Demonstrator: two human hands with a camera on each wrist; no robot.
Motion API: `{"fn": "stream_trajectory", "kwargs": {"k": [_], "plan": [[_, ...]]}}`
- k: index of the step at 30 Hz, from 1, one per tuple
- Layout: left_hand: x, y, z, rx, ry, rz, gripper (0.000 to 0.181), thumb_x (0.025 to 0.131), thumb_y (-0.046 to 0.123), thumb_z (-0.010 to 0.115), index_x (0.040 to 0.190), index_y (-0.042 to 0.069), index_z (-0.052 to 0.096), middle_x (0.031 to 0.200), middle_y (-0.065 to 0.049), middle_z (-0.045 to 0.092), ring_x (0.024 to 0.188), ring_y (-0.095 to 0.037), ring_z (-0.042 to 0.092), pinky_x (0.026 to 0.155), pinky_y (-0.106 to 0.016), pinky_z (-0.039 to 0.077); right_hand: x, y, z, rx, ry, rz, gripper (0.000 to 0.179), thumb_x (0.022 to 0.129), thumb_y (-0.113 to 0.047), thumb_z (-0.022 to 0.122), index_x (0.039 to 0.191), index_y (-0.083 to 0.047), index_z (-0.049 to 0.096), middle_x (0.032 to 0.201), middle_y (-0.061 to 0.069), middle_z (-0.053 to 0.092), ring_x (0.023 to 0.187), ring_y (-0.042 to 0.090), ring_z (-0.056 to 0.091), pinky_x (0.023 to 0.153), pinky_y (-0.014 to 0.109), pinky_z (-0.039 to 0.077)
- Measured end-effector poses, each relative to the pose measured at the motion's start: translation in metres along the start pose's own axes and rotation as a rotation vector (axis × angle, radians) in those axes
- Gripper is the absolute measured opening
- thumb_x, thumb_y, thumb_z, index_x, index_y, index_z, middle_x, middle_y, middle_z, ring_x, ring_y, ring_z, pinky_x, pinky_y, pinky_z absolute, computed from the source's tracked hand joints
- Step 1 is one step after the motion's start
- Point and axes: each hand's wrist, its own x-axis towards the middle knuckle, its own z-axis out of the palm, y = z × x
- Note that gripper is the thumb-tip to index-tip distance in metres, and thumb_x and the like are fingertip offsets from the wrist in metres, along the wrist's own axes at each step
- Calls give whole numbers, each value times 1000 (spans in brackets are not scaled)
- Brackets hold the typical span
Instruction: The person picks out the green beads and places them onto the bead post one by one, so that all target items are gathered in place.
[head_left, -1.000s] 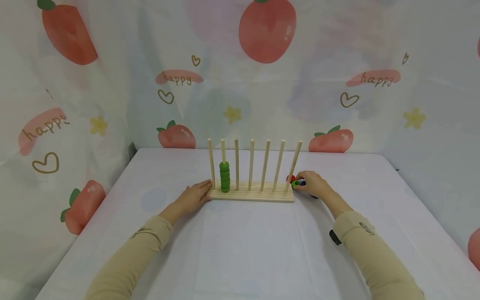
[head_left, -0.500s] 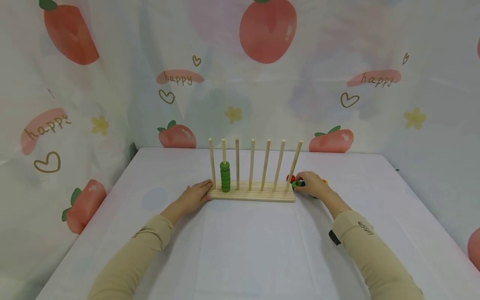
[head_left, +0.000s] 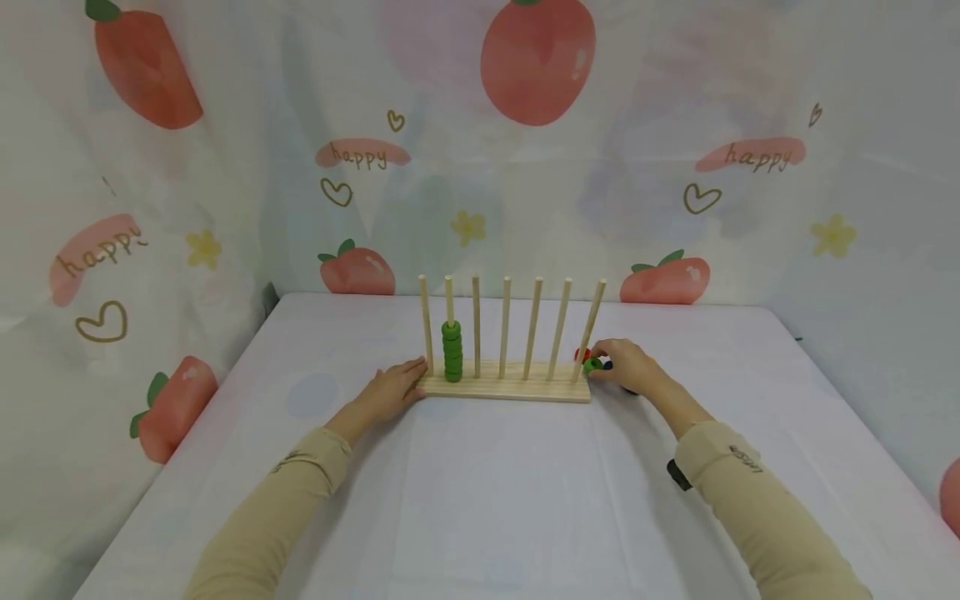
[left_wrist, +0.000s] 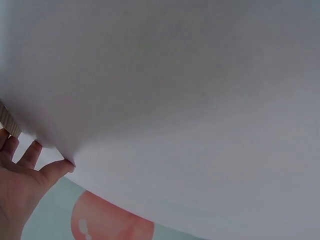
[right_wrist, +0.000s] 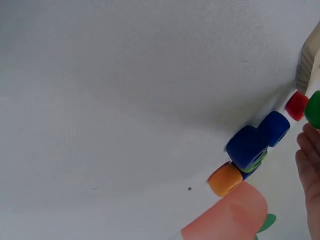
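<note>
In the head view, a wooden peg stand (head_left: 510, 386) with several upright pegs sits on the white table. Green beads (head_left: 453, 354) are stacked on its second peg from the left. My left hand (head_left: 390, 393) touches the stand's left end with fingers stretched out; its thumb lies apart from them in the left wrist view. At the right end, my right hand (head_left: 630, 367) pinches a single green bead (head_left: 593, 365) at its fingertips, close beside the last peg. A red bead (right_wrist: 297, 105) lies by the stand's end, near the held bead.
Blue beads (right_wrist: 247, 146) and an orange bead (right_wrist: 225, 179) lie loose in a cluster near my right hand, with a bit of green among them. A printed cloth (head_left: 525, 208) hangs behind the table. Below my right sleeve shows a small black object (head_left: 678, 475).
My right hand stays by the stand's right end, with the green bead slightly higher. An orange bit seen behind that hand half a second ago is hidden. My left hand holds its place.
</note>
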Motion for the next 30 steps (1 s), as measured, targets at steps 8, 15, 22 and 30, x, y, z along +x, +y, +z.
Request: {"fn": "stream_trajectory", "kwargs": {"k": [8,15,22,30], "plan": [[-1,-1,2,5,2,-12,54,97,29,50,141,0,40,149,-17,37,131,-42,40,96,-71,32,-1,-5,-6,6,28,-31,22,82,-7,71,99,3,63,103,24,67,104,40,60,91,53,47],[1,2,-2,-12,-2,-8,55,97,31,50,142,0,40,149,-17,36,132,-42,39,97,-71,31,-6,-9,-11,26,40,-31,21,82,-6,71,100,4,62,99,22,68,101,39,61,90,52,48],[1,3,-6,-13,-13,-16,54,97,29,50,141,-1,40,149,-18,36,132,-43,39,97,-71,31,-14,-13,-14,14,27,-53,24,84,-9,70,102,5,61,99,21,69,97,36,63,87,51,49],[1,1,-2,-14,-9,3,53,98,29,49,141,-2,40,148,-19,37,131,-44,39,96,-72,31,-32,-19,-15,10,35,-152,25,80,-5,73,101,4,62,89,12,69,82,28,62,75,43,54]]}}
